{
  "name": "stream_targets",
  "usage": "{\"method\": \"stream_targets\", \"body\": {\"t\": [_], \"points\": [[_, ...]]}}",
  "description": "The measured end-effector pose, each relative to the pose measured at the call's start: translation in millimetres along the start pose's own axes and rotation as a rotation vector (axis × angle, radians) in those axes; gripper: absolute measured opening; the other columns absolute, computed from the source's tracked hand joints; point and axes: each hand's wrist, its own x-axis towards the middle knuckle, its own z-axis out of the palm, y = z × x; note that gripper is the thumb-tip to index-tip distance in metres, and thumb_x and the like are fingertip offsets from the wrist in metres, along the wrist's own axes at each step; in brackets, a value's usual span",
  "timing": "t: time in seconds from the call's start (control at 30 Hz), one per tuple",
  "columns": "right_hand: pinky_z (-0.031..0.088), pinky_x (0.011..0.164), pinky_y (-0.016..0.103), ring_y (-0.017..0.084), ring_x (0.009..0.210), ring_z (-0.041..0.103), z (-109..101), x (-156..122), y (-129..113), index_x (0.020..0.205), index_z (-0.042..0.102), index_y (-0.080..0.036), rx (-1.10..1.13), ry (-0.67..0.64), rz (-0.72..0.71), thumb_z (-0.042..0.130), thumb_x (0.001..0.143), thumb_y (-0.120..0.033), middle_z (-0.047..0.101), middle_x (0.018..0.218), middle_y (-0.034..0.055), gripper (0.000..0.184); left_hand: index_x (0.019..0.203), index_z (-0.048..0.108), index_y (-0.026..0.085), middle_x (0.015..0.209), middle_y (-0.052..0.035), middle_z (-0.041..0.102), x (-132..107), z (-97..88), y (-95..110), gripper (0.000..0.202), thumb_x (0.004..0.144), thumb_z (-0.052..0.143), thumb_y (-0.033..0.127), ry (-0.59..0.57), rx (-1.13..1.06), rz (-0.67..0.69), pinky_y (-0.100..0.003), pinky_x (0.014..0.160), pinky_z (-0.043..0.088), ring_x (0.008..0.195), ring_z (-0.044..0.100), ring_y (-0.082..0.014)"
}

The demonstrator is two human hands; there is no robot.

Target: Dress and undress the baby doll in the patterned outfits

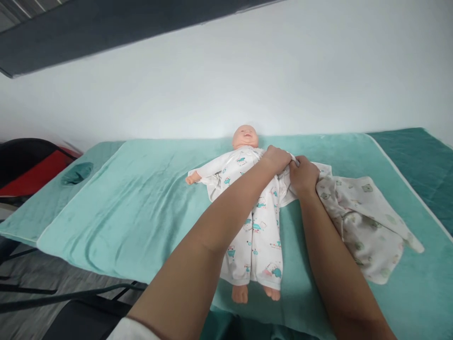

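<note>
A baby doll (245, 135) lies on its back on a teal blanket (141, 203), head toward the wall. It wears a white printed romper (260, 231), and its bare feet point toward me. My left hand (276, 159) is closed on the romper fabric at the doll's chest and shoulder. Right beside it, my right hand (303, 175) pinches the same fabric. The doll's arm on that side is hidden under my hands.
A second white garment with a bear print (368, 222) lies crumpled to the right of the doll. A darker green cover (421, 160) shows at the far right. A small teal cloth (77, 173) and a black and red chair (28, 165) sit at left. The white wall is behind.
</note>
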Motion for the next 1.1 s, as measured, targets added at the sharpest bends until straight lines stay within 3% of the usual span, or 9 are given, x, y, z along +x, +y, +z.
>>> {"method": "stream_targets", "body": {"t": [0.37,0.6,0.77,0.87,1.0,1.1], "points": [[0.045,0.085,0.039,0.025,0.086,0.056,-1.7,-1.4,17.1,0.102,0.065,-0.017,0.372,0.131,0.060,0.045,0.082,-0.027,0.067,0.093,0.0104,0.030,0.128,0.062,0.010,0.128,-0.0175,0.067,-43.5,-28.4,-30.9,0.043,0.088,0.049,0.002,0.104,0.173,-0.071,-0.044,0.093,0.045,0.121,0.061,-0.0312],[0.050,0.087,0.040,0.023,0.087,0.061,-0.3,2.8,20.5,0.099,0.065,-0.017,0.547,0.112,0.093,0.052,0.078,-0.030,0.070,0.094,0.0093,0.027,0.130,0.056,0.012,0.128,-0.0157,0.065,-65.4,-26.3,-45.5,0.043,0.088,0.051,0.004,0.127,0.182,-0.097,-0.040,0.090,0.045,0.119,0.061,-0.0288],[0.052,0.089,0.041,0.025,0.096,0.067,2.5,3.5,21.7,0.105,0.065,-0.015,0.758,0.072,0.030,0.055,0.070,-0.025,0.073,0.105,0.0120,0.038,0.132,0.054,0.013,0.128,-0.0154,0.065,-55.6,-22.4,-38.3,0.044,0.089,0.048,0.004,0.138,0.104,-0.095,-0.038,0.090,0.046,0.118,0.062,-0.0272],[0.053,0.092,0.041,0.024,0.106,0.068,2.1,4.6,26.2,0.115,0.061,-0.015,0.874,0.174,-0.005,0.045,0.064,-0.017,0.070,0.116,0.0129,0.054,0.133,0.054,0.013,0.128,-0.0156,0.065,-41.5,-15.8,-29.9,0.043,0.090,0.051,0.007,0.122,0.050,-0.105,-0.038,0.092,0.047,0.119,0.062,-0.0275],[0.050,0.101,0.044,0.022,0.121,0.063,-3.5,-0.2,22.6,0.120,0.061,-0.017,0.685,0.388,-0.067,0.038,0.067,-0.014,0.066,0.126,0.0116,0.058,0.134,0.054,0.013,0.130,-0.0171,0.063,-26.4,-5.1,-17.3,0.045,0.092,0.061,0.027,0.103,-0.056,-0.110,-0.041,0.097,0.047,0.122,0.060,-0.0302],[0.049,0.105,0.044,0.022,0.121,0.062,-4.9,-10.4,8.1,0.120,0.063,-0.018,0.602,0.387,-0.286,0.039,0.073,-0.015,0.067,0.124,0.0111,0.053,0.132,0.057,0.014,0.131,-0.0158,0.062,-29.8,-5.4,-12.2,0.040,0.093,0.057,0.027,0.087,-0.132,-0.118,-0.042,0.100,0.047,0.124,0.059,-0.0300]]}}
